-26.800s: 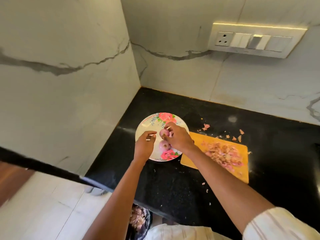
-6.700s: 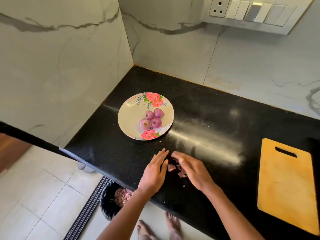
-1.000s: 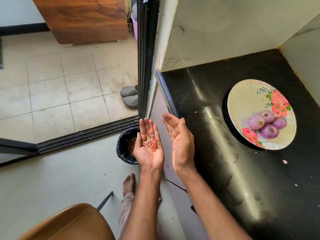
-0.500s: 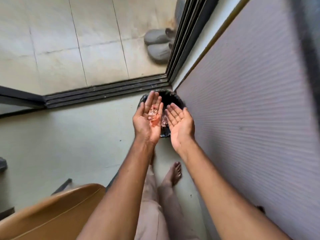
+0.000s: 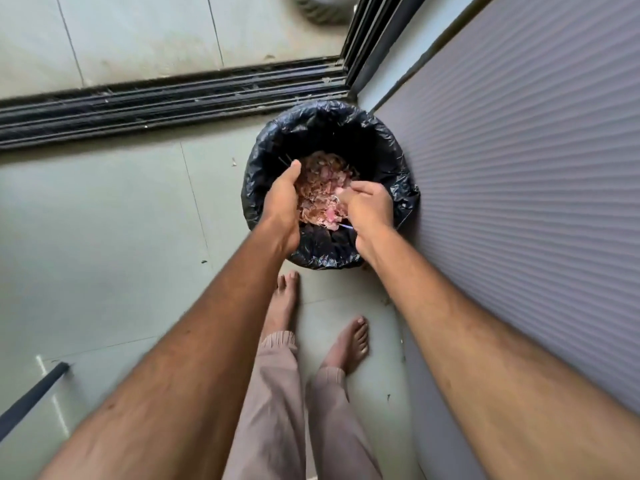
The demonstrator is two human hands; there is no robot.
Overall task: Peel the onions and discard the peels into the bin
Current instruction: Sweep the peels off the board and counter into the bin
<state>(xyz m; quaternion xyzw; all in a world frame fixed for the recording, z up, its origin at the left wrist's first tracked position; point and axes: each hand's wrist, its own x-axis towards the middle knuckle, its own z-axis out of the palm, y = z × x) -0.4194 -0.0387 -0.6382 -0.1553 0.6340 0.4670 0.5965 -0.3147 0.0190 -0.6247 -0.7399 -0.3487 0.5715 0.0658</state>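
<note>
A small bin lined with a black bag (image 5: 265, 147) stands on the floor against a ribbed grey cabinet front. Pinkish-brown onion peels (image 5: 322, 178) fill its bottom. My left hand (image 5: 282, 199) is over the bin's left side, turned on edge with its fingers straight and its palm facing right, hidden from me. My right hand (image 5: 369, 202) is over the bin's right side with its fingers curled in toward the left palm; nothing shows in them. The onions and the plate are out of view.
The ribbed cabinet front (image 5: 519, 168) rises close on the right. A black sliding-door track (image 5: 173, 98) crosses the floor behind the bin, with a grey slipper (image 5: 322, 8) beyond it. My bare feet (image 5: 282, 306) stand just before the bin. A dark rod (image 5: 31, 396) lies bottom left.
Both hands have dropped into the bin's mouth. The left palm, which lay flat with peels on it, has turned on edge. The right hand's fingers have curled in.
</note>
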